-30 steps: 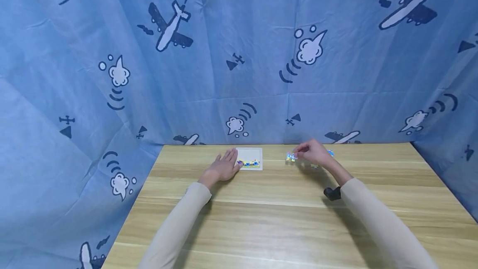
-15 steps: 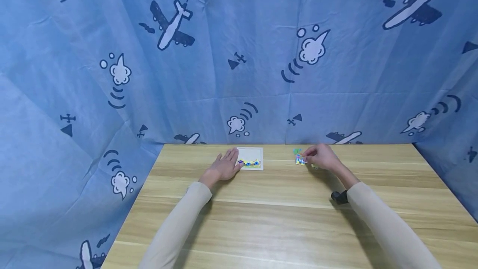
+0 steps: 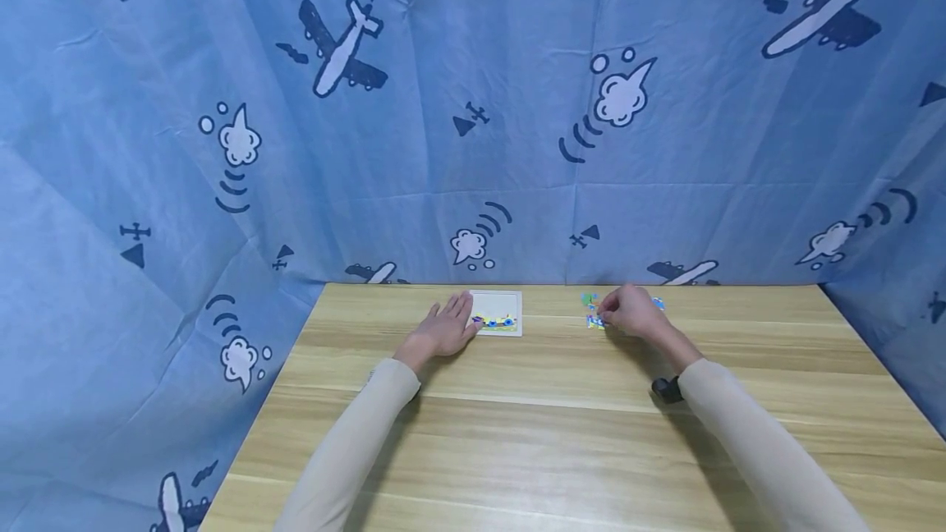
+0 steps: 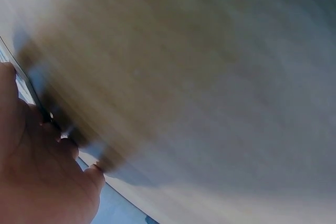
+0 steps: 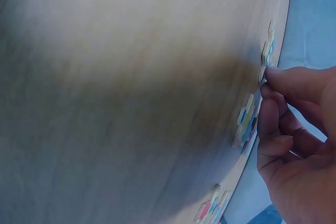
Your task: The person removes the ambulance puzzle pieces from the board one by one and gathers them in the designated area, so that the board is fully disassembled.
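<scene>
My left hand (image 3: pixel 443 330) lies with straight fingers along the left side of a white puzzle tray (image 3: pixel 519 314). Colourful pieces (image 3: pixel 498 323) fill a strip along the tray's near edge. To the right of it, my right hand (image 3: pixel 634 312) pinches the edge of a small blue-and-yellow jigsaw piece (image 3: pixel 594 322) between thumb and forefinger, low at the tabletop. In the right wrist view this jigsaw piece (image 5: pixel 269 48) appears tilted beside the fingertips. A green and blue piece (image 3: pixel 588 299) lies just behind it. The left wrist view shows the fingers (image 4: pixel 68 145) at the tray's edge.
More jigsaw pieces lie by the right hand, one blue (image 3: pixel 658 303) behind it, others (image 5: pixel 244 124) below the fingers in the right wrist view. A patterned blue curtain (image 3: pixel 532 146) rises at the back edge of the wooden table (image 3: pixel 517 433).
My right hand has moved to the right with the jigsaw piece, then down to the tabletop, near the green and blue piece. The left hand stays at the tray.
</scene>
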### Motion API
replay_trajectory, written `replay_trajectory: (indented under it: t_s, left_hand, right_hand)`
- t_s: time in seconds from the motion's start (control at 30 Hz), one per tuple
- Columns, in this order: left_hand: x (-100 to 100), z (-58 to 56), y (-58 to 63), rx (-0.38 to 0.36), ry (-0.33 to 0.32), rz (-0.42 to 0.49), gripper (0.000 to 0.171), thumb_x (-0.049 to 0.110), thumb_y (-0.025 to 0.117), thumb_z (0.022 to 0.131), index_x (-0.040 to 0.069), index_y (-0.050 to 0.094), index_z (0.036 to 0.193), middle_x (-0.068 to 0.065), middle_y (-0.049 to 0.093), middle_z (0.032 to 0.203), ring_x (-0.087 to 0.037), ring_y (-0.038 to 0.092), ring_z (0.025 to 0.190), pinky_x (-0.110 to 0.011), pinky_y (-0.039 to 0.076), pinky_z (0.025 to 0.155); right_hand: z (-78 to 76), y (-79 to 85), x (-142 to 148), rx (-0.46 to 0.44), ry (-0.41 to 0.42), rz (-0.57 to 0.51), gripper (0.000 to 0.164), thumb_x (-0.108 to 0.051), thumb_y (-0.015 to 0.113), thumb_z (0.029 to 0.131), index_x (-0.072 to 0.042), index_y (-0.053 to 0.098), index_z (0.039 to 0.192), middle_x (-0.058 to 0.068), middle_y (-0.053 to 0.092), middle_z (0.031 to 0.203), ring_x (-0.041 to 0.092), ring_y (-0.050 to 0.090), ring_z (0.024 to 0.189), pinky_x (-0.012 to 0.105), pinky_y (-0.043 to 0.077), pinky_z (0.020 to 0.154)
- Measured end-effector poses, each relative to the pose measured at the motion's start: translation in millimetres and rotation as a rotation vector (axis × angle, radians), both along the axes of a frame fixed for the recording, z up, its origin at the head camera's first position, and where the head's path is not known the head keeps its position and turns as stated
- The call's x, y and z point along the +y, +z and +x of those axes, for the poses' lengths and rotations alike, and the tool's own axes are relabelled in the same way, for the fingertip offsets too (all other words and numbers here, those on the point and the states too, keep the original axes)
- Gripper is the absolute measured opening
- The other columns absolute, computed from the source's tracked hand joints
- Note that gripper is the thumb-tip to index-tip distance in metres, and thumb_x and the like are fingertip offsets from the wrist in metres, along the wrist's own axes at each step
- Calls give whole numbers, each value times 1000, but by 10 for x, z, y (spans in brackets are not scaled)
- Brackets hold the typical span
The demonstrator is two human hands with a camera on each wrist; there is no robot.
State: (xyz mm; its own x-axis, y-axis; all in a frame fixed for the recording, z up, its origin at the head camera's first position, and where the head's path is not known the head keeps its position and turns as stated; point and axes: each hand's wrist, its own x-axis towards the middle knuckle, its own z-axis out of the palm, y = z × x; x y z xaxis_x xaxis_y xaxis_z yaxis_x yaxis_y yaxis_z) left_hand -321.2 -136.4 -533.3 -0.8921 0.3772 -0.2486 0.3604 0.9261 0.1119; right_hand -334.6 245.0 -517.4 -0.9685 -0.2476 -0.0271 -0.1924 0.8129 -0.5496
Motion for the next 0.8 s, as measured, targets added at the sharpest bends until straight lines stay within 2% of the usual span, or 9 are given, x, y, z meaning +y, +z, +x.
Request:
replay_trajectory:
  t_s: [0.37, 0.8]
  left_hand:
    - [17, 14, 39, -32, 9, 17, 71, 49, 23, 114, 7, 8, 170, -8, 5, 180, -26, 7, 168, -52, 12, 137]
    - [23, 16, 54, -35, 10, 29, 70, 47, 24, 115, 6, 8, 170, -9, 6, 180, -28, 7, 168, -53, 12, 137]
  right_hand:
    - [12, 3, -25, 68, 30, 31, 11, -8, 74, 90, -3, 83, 89, 12, 82, 91, 17, 69, 82, 37, 57, 77]
    - [9, 24, -39, 36, 17, 39, 11, -8, 73, 91, -2, 83, 91, 13, 82, 94, 21, 71, 85, 41, 59, 79]
